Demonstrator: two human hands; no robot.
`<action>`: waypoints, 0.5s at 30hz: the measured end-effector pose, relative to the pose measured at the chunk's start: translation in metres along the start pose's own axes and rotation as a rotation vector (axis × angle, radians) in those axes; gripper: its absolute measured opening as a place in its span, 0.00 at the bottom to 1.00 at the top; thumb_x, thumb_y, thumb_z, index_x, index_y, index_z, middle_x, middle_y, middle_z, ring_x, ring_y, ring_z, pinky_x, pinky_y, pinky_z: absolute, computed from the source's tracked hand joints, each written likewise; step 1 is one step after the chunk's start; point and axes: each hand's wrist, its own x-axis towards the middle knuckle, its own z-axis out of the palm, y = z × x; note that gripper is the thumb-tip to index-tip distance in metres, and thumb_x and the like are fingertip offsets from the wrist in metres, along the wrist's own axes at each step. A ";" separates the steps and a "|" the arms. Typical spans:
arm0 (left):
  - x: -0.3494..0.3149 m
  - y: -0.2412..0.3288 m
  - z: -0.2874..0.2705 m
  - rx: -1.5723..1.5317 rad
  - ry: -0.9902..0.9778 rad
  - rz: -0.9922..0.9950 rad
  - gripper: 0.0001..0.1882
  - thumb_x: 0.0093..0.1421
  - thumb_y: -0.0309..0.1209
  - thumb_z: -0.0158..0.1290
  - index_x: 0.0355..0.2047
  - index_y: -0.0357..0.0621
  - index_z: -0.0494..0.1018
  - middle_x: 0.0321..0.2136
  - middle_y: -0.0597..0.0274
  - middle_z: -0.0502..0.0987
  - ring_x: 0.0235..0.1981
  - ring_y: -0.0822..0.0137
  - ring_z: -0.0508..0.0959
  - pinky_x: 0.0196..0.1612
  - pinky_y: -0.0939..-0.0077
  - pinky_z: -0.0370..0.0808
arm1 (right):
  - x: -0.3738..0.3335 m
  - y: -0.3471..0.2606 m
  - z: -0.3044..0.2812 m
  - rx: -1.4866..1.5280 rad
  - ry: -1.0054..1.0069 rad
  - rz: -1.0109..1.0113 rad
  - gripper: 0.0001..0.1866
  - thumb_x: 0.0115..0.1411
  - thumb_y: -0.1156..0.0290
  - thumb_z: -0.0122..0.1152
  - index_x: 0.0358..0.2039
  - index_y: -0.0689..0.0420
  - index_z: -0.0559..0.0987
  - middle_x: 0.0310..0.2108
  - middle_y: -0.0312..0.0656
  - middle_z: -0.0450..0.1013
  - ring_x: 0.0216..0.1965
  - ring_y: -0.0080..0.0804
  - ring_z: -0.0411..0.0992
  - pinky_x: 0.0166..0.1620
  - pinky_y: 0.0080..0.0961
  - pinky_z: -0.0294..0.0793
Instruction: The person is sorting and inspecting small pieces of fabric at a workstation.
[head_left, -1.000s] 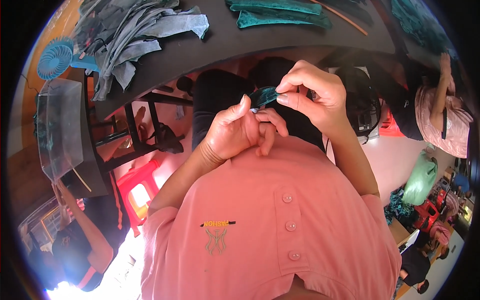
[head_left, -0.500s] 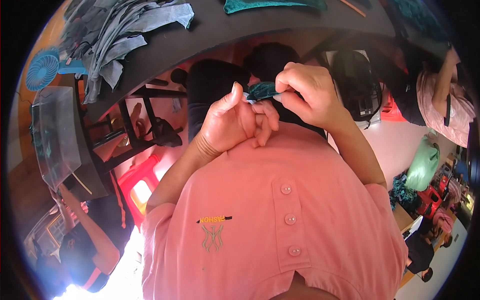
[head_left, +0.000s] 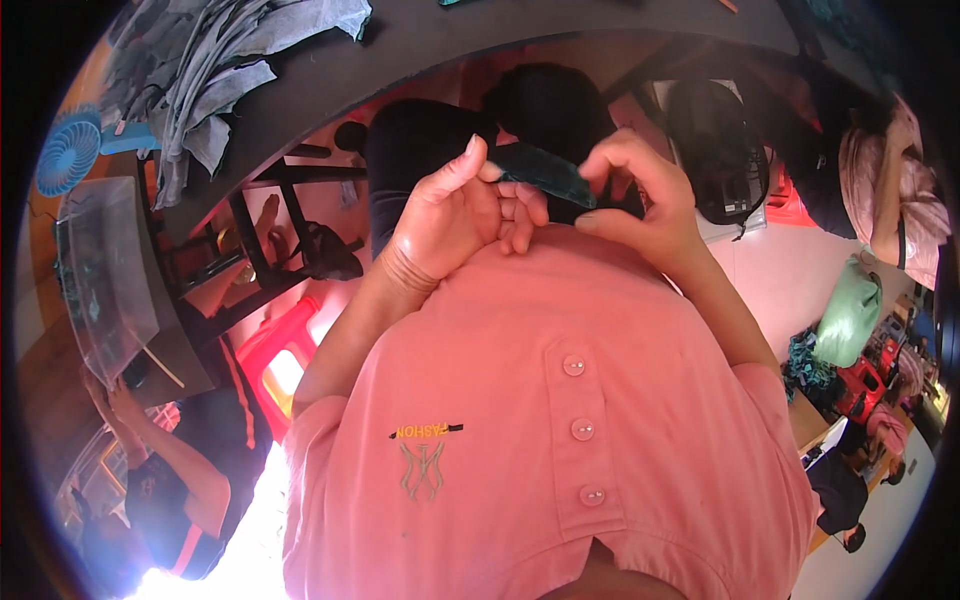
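A narrow strip of dark green velvety fabric (head_left: pixel 550 176) stretches over my lap. My left hand (head_left: pixel 465 205) has its left end pinched by the raised thumb, with the other fingers curled below. My right hand (head_left: pixel 645 200) is at the strip's right end. Its thumb and forefinger are spread apart, the forefinger very near or touching the fabric edge; which of these I cannot tell.
Grey fabric pieces (head_left: pixel 215 85) lie heaped on the dark table (head_left: pixel 440 50) ahead. A blue fan (head_left: pixel 70 150) and a clear plastic box (head_left: pixel 110 270) are at left, near another person's arm (head_left: pixel 175 450). A red stool (head_left: pixel 275 360) stands at left, a green bag (head_left: pixel 848 310) at right.
My right thumb and forefinger have parted from their pinch on the fabric. The strip now shows longer and slants down to the right. My left hand keeps its end.
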 end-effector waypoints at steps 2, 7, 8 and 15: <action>0.001 0.000 0.001 -0.077 -0.021 -0.050 0.32 0.65 0.59 0.41 0.40 0.39 0.75 0.32 0.47 0.77 0.25 0.60 0.75 0.34 0.71 0.71 | 0.014 -0.009 0.012 -0.466 0.162 -0.483 0.16 0.46 0.81 0.69 0.36 0.60 0.74 0.33 0.39 0.70 0.29 0.23 0.68 0.34 0.21 0.67; 0.003 0.000 -0.004 -0.047 -0.033 -0.135 0.30 0.65 0.55 0.43 0.44 0.36 0.74 0.33 0.47 0.77 0.26 0.62 0.76 0.35 0.72 0.71 | 0.017 0.003 0.008 -0.211 0.265 -0.081 0.05 0.53 0.75 0.65 0.28 0.62 0.77 0.24 0.34 0.69 0.28 0.20 0.67 0.33 0.17 0.65; 0.001 0.000 -0.005 0.030 -0.084 -0.128 0.30 0.66 0.53 0.44 0.47 0.34 0.73 0.34 0.47 0.77 0.27 0.62 0.76 0.35 0.73 0.72 | 0.017 0.002 0.001 0.028 0.319 -0.089 0.05 0.52 0.77 0.65 0.27 0.62 0.77 0.25 0.32 0.70 0.28 0.18 0.67 0.33 0.16 0.65; -0.028 0.025 -0.046 0.604 0.184 0.173 0.26 0.56 0.29 0.58 0.56 0.34 0.71 0.40 0.54 0.78 0.35 0.68 0.77 0.37 0.75 0.74 | -0.006 -0.029 -0.083 0.044 0.411 -0.131 0.03 0.55 0.79 0.58 0.31 0.63 0.77 0.26 0.38 0.72 0.24 0.24 0.70 0.29 0.19 0.68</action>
